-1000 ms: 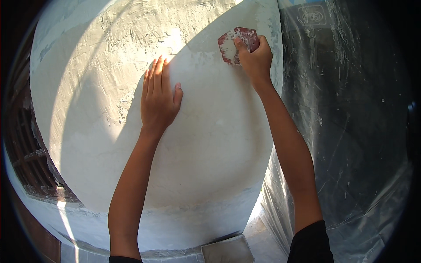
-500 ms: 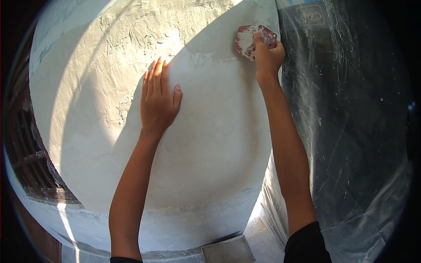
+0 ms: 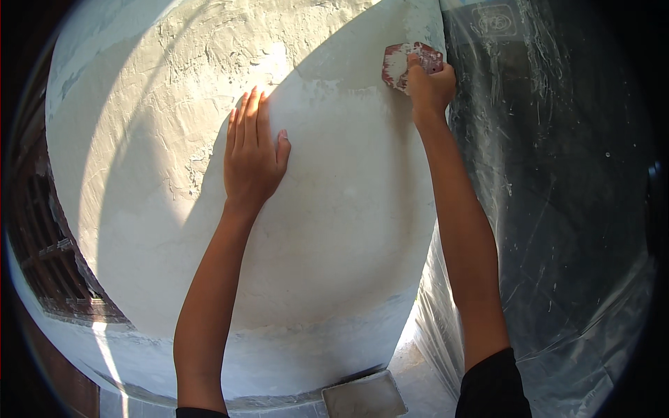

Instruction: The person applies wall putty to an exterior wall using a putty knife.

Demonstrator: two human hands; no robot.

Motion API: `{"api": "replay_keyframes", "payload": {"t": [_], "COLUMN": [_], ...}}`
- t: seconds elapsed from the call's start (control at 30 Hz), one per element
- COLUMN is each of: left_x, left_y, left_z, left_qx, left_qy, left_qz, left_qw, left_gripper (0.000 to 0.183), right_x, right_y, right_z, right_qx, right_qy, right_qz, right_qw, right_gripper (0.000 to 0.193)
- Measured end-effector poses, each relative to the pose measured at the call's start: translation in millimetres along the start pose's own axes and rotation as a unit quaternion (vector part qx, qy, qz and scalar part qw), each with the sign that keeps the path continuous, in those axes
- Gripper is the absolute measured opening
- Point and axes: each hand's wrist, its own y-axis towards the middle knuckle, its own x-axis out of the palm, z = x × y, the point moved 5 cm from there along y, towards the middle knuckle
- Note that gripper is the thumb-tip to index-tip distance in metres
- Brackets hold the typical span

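Note:
A pale plastered wall fills the middle of the view. My left hand lies flat against it with the fingers stretched upward and the thumb apart, holding nothing. Near the wall's upper right edge, my right hand grips a flat, reddish scraper-like block smeared with white plaster. The block rests against the wall with my thumb on its visible face; its exact kind is not plain, and my other fingers are mostly hidden behind it.
Wrinkled clear plastic sheeting hangs over a dark surface beyond the wall's right edge. A brown barred opening is at the left. Below stands a grey rectangular slab or tray. Sunlight falls on rough plaster at upper left.
My right hand has shifted slightly to the right with the reddish block, toward the wall's edge. My left hand has stayed in place on the wall.

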Motion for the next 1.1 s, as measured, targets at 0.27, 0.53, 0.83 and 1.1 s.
{"api": "replay_keyframes", "payload": {"t": [0.27,0.53,0.83,1.1], "left_x": [-1.4,1.9,0.2,1.6], "left_y": [-1.3,-1.7,-0.7,-0.3], "left_z": [-1.6,-2.2,-0.6,1.4], "left_qx": [0.005,0.0,-0.002,-0.008], "left_qy": [0.006,0.012,0.006,0.003], "left_qz": [-0.002,-0.008,-0.005,-0.005], "left_qw": [1.0,1.0,1.0,1.0], "left_gripper": [0.062,0.062,0.062,0.062], "right_x": [29.7,38.3,19.1,10.8], "right_y": [-19.3,-40.0,-2.7,19.4], "right_z": [-24.1,-41.0,-12.0,3.7], "right_qx": [-0.126,-0.144,0.07,0.104], "right_qy": [-0.052,0.084,0.252,0.253], "right_qz": [-0.147,-0.131,0.036,0.033], "right_qw": [0.98,0.977,0.965,0.961], "right_gripper": [0.042,0.038,0.039,0.038]}}
